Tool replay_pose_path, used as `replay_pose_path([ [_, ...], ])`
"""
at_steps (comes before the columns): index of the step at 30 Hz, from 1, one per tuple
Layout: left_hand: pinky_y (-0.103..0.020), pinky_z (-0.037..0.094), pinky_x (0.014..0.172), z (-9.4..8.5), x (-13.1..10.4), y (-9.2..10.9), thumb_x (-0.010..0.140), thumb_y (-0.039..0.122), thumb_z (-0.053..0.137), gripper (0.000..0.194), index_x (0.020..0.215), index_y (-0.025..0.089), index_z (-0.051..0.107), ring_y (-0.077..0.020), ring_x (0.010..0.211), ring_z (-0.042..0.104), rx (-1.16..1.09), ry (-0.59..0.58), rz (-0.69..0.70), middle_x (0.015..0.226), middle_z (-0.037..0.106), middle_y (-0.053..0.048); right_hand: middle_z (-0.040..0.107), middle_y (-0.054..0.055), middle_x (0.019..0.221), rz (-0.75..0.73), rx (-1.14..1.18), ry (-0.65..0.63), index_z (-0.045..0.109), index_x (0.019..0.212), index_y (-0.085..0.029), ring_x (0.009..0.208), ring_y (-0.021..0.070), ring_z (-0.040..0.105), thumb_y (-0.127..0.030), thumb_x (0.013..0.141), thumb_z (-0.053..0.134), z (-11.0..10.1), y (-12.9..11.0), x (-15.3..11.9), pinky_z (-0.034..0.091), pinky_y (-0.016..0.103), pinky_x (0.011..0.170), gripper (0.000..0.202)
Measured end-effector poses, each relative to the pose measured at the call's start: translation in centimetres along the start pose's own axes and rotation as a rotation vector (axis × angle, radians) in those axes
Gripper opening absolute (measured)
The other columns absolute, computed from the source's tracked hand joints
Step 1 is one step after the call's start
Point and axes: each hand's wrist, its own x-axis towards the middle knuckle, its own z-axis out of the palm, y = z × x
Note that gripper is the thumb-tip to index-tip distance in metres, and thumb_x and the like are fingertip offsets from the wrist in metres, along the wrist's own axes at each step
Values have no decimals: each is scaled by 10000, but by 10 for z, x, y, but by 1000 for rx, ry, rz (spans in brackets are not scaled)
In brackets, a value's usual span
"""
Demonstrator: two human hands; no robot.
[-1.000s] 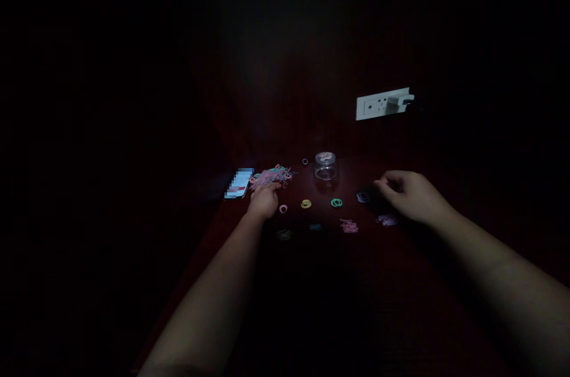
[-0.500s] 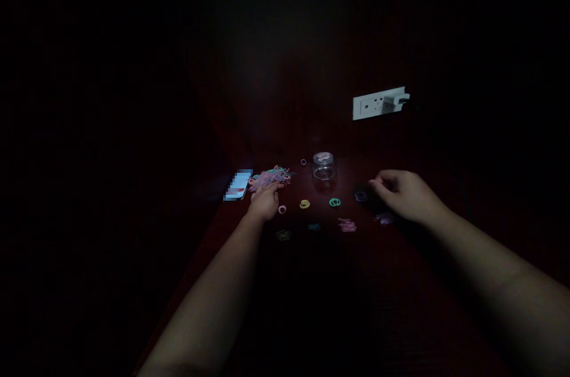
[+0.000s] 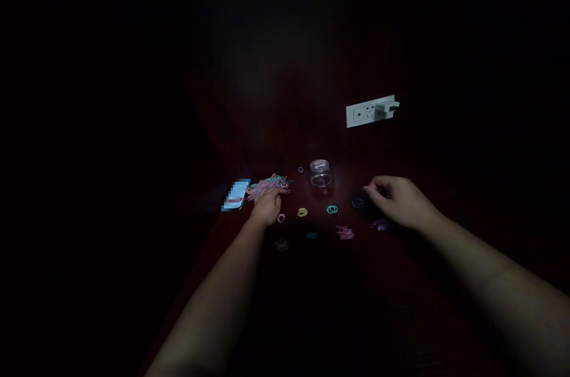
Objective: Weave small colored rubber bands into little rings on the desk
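Observation:
My left hand (image 3: 267, 206) lies at the near edge of a mixed heap of small coloured elastic bands (image 3: 267, 186), fingers stretched out over it. My right hand (image 3: 396, 200) is held at the right with thumb and forefinger pinched; anything between them is too small to make out. Beneath its fingertips are dark purple loops (image 3: 357, 203), with a lilac bunch (image 3: 381, 224) nearer. To the left sit green loops (image 3: 332, 209), yellow loops (image 3: 302, 212) and a pink loop (image 3: 281, 218). A closer row holds a pink bunch (image 3: 345, 233), a teal bunch (image 3: 312, 235) and a dim yellowish bunch (image 3: 281, 244).
A clear lidded jar (image 3: 321, 175) stands behind the loops, with a single pale loop (image 3: 300, 169) beside it. A lit phone (image 3: 236, 195) lies left of the heap. On the dark wall is a socket plate (image 3: 363, 114) with a plug in it.
The whole view has shifted slightly, so things appear a little lower and further left. My left fingers look more spread over the heap; my right hand keeps its pinch.

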Motion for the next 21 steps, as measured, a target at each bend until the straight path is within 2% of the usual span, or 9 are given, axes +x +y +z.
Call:
replay_pose_path([
  [4,-390,394,1122,-1,15,-6,895,134,376,395,1121,197,694,-205,1214,563,-30,25,47,1243,675,-43,571,2,556,8,9,-1,553,646,-205,514,147,533,-423,884,488,0,-1,-1,345,261,495,328],
  [8,-391,416,1108,-1,20,-13,879,133,391,386,1031,229,732,-199,1188,593,-44,-32,89,1193,708,-4,590,3,573,-14,14,-1,557,648,-207,524,147,542,-423,886,491,0,-2,-2,357,262,504,329],
  [13,-398,400,1121,0,20,-15,853,120,408,419,1120,207,719,-208,1212,578,-27,-60,91,1232,693,-22,588,3,563,-15,15,-9,566,659,-205,514,149,542,-436,887,493,0,0,-2,348,264,498,333],
  [16,-412,395,1123,-2,18,-14,840,115,423,420,1122,194,724,-224,1211,577,-15,-39,86,1228,694,-39,586,7,573,-12,16,-11,556,662,-205,526,152,546,-439,896,474,-1,0,-2,355,264,503,341],
  [21,-389,393,1127,-7,17,-11,849,118,426,410,1126,201,716,-203,1218,576,-39,58,77,1229,690,-37,585,11,570,-17,20,-5,551,661,-204,520,154,546,-437,895,474,0,0,-2,358,267,500,339],
])
